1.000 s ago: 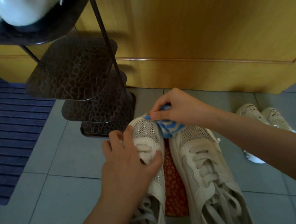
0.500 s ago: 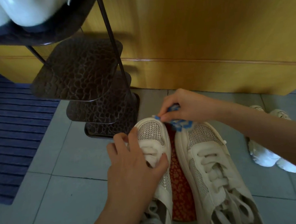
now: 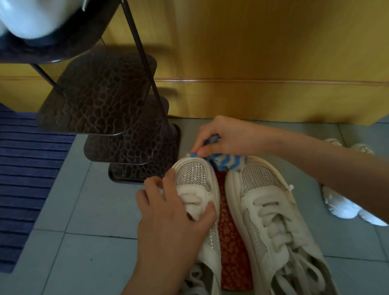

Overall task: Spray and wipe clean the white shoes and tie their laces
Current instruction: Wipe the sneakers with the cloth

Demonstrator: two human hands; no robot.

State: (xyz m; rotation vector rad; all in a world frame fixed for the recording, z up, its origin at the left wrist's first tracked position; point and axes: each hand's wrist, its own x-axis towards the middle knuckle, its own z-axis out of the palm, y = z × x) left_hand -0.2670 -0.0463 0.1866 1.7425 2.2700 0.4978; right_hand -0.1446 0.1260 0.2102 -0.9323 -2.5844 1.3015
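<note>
Two white mesh sneakers stand side by side on a red patterned surface (image 3: 233,254), toes pointing away from me. My left hand (image 3: 170,219) grips the left sneaker (image 3: 194,173) over its laced middle, thumb on the inner side. My right hand (image 3: 225,138) pinches a blue-and-white striped cloth (image 3: 226,162) and holds it against the toe tips, between the two shoes. The right sneaker (image 3: 268,213) lies untouched, its laces loose and trailing toward me.
A dark metal shoe rack (image 3: 108,102) with textured shelves stands at the far left of the shoes. A wooden cabinet (image 3: 263,52) runs along the back. A blue striped mat (image 3: 15,169) lies at left. Another pair of white shoes (image 3: 343,206) sits at right on the grey tiles.
The cloth in my right hand has shifted a little along the toe tips of the two sneakers. My left hand keeps its hold on the left sneaker. The camera view has tilted slightly.
</note>
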